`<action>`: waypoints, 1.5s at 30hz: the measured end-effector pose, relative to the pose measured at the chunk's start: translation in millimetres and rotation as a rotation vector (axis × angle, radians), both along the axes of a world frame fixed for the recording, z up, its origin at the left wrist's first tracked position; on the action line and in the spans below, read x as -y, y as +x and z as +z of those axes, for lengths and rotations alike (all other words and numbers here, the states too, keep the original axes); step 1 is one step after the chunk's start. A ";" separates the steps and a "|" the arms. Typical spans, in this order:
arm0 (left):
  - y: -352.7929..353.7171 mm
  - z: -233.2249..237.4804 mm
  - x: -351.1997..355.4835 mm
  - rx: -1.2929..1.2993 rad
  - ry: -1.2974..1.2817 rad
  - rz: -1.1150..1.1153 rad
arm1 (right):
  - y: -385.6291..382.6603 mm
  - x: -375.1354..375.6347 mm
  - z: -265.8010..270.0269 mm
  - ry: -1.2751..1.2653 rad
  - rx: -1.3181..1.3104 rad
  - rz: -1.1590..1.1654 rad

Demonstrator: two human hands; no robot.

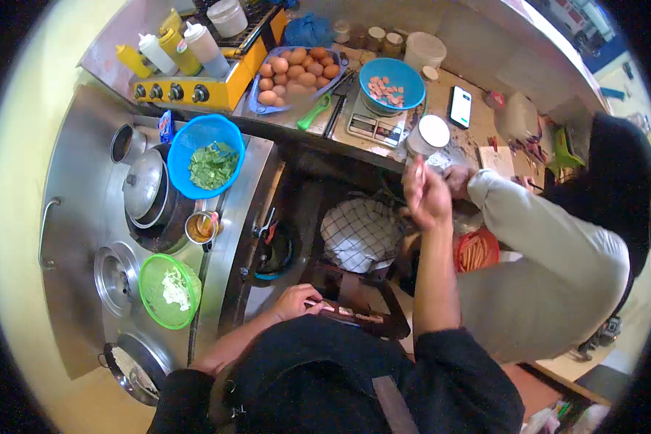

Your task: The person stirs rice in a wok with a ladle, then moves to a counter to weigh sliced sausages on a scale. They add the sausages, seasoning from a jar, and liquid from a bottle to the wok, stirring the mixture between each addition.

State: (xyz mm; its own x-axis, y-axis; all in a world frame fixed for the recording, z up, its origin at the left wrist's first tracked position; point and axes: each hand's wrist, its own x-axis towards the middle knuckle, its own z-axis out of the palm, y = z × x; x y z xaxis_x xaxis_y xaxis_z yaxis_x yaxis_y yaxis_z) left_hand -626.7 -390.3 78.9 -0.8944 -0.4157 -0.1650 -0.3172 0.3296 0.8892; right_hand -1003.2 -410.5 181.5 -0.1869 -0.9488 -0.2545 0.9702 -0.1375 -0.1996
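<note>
My left hand (295,302) is low in the middle of the view, its fingers closed at the end of a row of pinkish, sausage-like pieces (346,312) over a dark surface. Raised on the right, my right hand (428,197) has curled fingers; what they hold, if anything, is hard to make out. Just beyond it stands a white-lidded tub (434,132). A blue bowl (416,76) of cut pinkish pieces rests on a kitchen scale (375,129). Close to my right forearm is a red bowl (490,240) of orange-brown sticks.
A co-worker's light sleeve (550,224) reaches in beside my right arm. On the left counter are a blue basin (235,155) of greens, a green basket (148,278) and a lidded pot (143,184). Eggs (296,71) and a phone (461,106) lie at the back.
</note>
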 end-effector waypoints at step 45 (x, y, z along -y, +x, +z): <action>34.1 97.5 -160.8 0.004 -0.912 0.353 | 148.2 -1175.6 -178.9 2.463 -0.993 -0.512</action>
State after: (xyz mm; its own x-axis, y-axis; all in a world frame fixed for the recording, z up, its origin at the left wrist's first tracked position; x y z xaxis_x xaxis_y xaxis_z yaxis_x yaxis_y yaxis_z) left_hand -592.5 -229.5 176.5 -0.6943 -0.6289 0.3499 -0.5321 0.7760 0.3388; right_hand -855.0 765.0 2.6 -0.7627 0.6436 0.0630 0.5907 0.7330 -0.3374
